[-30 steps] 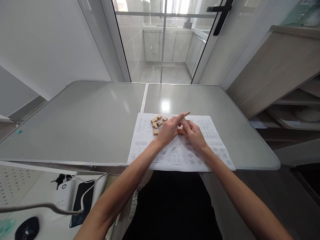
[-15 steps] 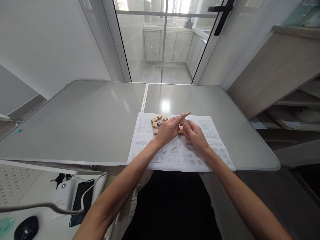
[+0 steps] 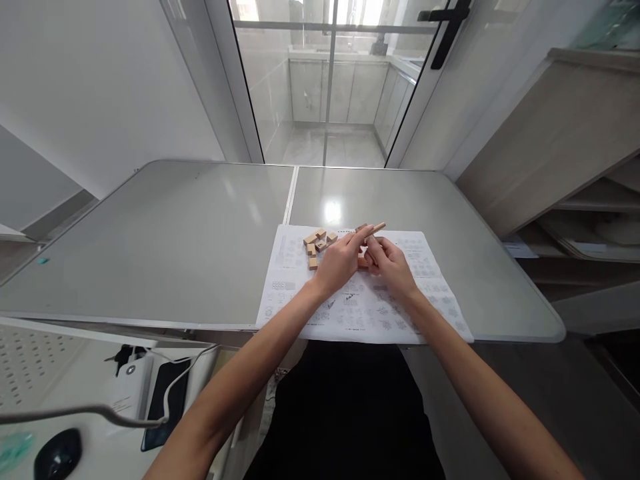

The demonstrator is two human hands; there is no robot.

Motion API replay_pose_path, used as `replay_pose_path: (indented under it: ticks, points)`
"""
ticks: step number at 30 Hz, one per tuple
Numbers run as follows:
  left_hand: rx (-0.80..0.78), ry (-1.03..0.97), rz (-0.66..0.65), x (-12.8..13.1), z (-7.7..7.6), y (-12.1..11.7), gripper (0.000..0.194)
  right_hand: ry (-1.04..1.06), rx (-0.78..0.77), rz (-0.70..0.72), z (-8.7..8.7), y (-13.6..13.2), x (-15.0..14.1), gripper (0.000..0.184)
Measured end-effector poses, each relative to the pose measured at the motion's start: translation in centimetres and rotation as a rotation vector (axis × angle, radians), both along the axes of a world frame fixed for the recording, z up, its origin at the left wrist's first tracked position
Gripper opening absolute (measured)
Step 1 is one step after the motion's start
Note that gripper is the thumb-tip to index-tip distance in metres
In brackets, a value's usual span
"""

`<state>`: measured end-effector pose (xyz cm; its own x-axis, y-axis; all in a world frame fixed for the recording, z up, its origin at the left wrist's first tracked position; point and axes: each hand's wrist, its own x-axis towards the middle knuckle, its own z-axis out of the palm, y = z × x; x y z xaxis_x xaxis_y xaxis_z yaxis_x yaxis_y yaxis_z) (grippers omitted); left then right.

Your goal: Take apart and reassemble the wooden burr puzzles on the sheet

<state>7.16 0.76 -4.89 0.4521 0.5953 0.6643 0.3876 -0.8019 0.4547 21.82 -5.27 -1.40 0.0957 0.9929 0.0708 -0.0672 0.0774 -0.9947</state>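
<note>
Your left hand [image 3: 340, 263] and right hand [image 3: 395, 268] are bare, with slim fingers. Your left forearm [image 3: 255, 360] and right forearm [image 3: 475, 367] are bare too, slender and smooth, narrowing toward the wrists and broadening higher up. Over your lap and thighs you wear plain, matte black cloth clothing [image 3: 350, 407], so dark that its folds, seams and any join between garments cannot be made out.
</note>
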Motion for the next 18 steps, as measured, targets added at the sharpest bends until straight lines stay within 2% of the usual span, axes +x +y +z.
replay_pose_path:
  ticks: [6,14,18]
  points:
    - [-0.027,-0.063,0.043,-0.1,0.2,0.2,0.043,0.011,0.005,0.053,-0.1,0.0,0.2,0.044]
    - [-0.079,-0.072,-0.094,-0.2,0.6,-0.1,0.04,0.049,0.018,0.034,-1.0,0.4,0.2,0.049]
    - [-0.072,-0.081,-0.097,-0.2,0.8,-0.3,0.039,0.048,0.022,0.046,-1.1,0.6,0.0,0.051]
